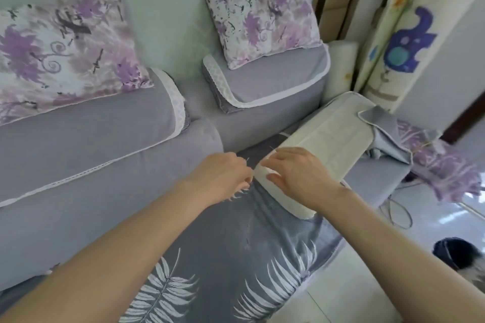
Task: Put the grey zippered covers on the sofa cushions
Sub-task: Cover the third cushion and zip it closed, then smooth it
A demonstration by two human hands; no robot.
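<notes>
Step in hand: pulling the grey leaf-print cover (236,257) up over the bare white cushion (322,136), judging by the cover's open mouth lying at the cushion's near end.
Left hand (223,178): pinching the cover's edge, fingers curled onto the cloth just beside the cushion corner.
Right hand (301,178): pressing flat on the cushion's near end, thumb against its side, not clenched.
Cushion place: lying on the sofa seat (375,173), far end reaching toward the grey folded cloth (385,134).
Doing it well: keeping the corner squeezed small, feeding it into the mouth first, drawing both sides evenly, not tugging at the zipper seam.
Hard to make out: zipper itself not showing; left fingertips hidden under the hand.
Cut off: cover's lower end leaving the picture; seat under the cushion mostly covered.
</notes>
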